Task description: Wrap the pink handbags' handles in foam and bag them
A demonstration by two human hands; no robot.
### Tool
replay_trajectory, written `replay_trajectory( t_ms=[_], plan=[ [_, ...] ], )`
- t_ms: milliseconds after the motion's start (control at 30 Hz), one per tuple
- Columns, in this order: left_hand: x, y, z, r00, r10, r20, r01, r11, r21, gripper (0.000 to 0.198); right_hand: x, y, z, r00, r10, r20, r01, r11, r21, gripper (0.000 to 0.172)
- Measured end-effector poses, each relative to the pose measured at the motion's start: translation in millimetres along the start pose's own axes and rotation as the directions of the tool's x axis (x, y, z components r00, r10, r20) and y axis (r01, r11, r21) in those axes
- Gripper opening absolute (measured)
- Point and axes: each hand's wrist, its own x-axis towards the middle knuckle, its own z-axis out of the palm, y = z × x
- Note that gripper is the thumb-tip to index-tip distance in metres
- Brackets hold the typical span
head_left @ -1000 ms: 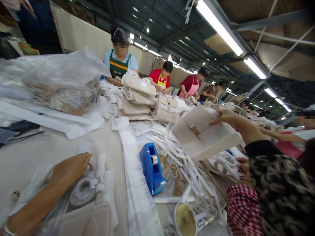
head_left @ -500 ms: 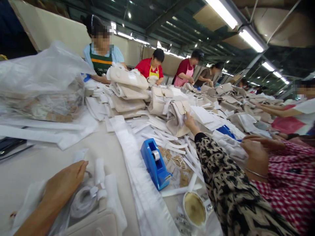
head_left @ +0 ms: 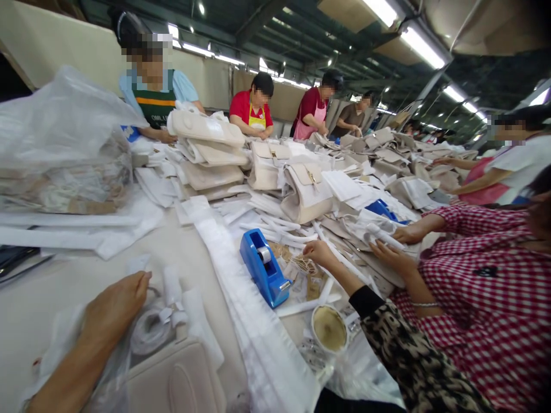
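Note:
Low on the left, my left hand (head_left: pixel 114 307) is closed, its fingertips pinched together above a beige handbag (head_left: pixel 176 378). A greyish strip shows by those fingertips, but what they hold is hidden. Clear plastic lies under the wrist, and a white wrapped coil (head_left: pixel 150 330) sits beside the bag. My right hand (head_left: pixel 322 253), in a dark patterned sleeve, has its fingers pinched at a heap of thin pale strings (head_left: pixel 303 264) and brown tags (head_left: pixel 313 288). Whether a string is between the fingers is too small to tell. Left of it stands a blue tape dispenser (head_left: pixel 264 269).
Beige handbags (head_left: pixel 307 192) are stacked behind, among white padding strips. A long white sheet (head_left: pixel 241 310) crosses the table. A round tub (head_left: pixel 329 327) stands near my right forearm. A co-worker in a checked shirt (head_left: pixel 477 269) works close on the right; others stand across the table.
My right hand has left the clasp of the upright handbag and come down nearer, to the strings and tags. My left hand stays about where it was. The view has shifted slightly.

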Motion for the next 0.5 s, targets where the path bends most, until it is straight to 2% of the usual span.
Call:
replay_trajectory(
  t_ms=[100,200,333,400,500],
  plan=[
    [-4,6,-5.6,0.999,0.002,-0.032,-0.002,1.0,0.005,0.05,-11,4,11,0.999,-0.022,0.028,0.021,1.0,0.011,0.013],
    [-6,7,-8.3,0.999,-0.004,-0.042,0.004,1.0,-0.017,0.05,-13,0,21,0.999,-0.055,0.0,0.054,0.998,0.043,0.015],
    [-10,9,-11.2,0.998,-0.008,-0.059,0.007,1.0,-0.021,0.047,-8,-8,30,0.997,-0.053,-0.048,0.06,0.989,0.139,0.003],
    [-11,9,-11.5,0.995,0.011,-0.102,-0.012,1.0,-0.01,0.042,-3,-11,23,0.997,-0.048,-0.063,0.061,0.973,0.224,0.008],
    [-11,7,-9.9,0.982,0.038,-0.186,-0.042,0.999,-0.016,0.037,3,-14,-2,0.996,-0.058,-0.064,0.079,0.916,0.394,0.015]
  ],
)
